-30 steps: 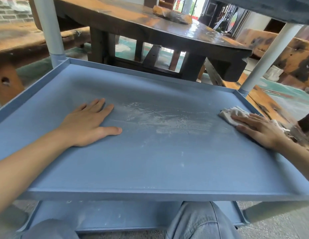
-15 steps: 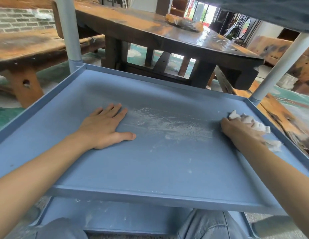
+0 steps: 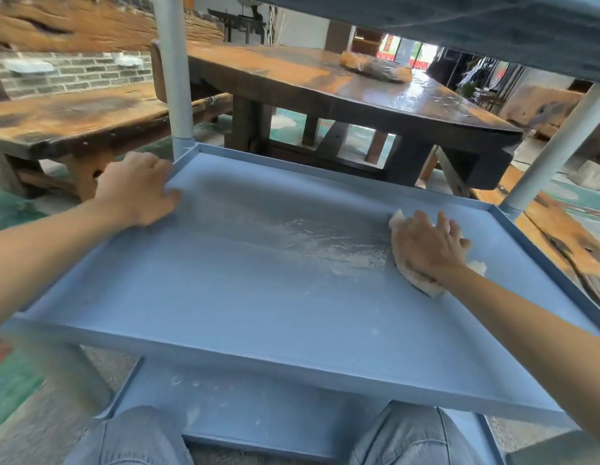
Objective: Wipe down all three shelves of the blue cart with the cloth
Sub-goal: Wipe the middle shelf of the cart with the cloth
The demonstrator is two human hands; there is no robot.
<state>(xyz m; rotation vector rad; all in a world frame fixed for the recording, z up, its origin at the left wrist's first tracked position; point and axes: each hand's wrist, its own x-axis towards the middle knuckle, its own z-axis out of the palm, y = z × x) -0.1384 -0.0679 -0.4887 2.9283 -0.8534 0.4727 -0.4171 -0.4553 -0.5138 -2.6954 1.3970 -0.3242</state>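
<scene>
The blue cart's middle shelf [image 3: 245,297] fills the view, with a patch of white dust [image 3: 322,243] across its centre. My right hand [image 3: 426,246] lies flat with spread fingers on a white cloth [image 3: 422,285], pressing it onto the shelf near the far right corner, just right of the dust. My left hand [image 3: 137,189] grips the shelf's left rim close to the far left post, fingers curled over the edge. Below, the bottom shelf [image 3: 258,404] shows white specks. The underside of the top shelf [image 3: 459,25] runs overhead.
Grey cart posts rise at the far left [image 3: 174,78] and far right [image 3: 556,149]. A dark wooden table [image 3: 342,95] stands just behind the cart and a wooden bench [image 3: 77,119] to the left. My knees in jeans [image 3: 131,437] sit at the cart's front.
My left hand left the shelf's surface and moved to grip the left rim. My right hand went from bunching the cloth to pressing it flat, farther back on the shelf.
</scene>
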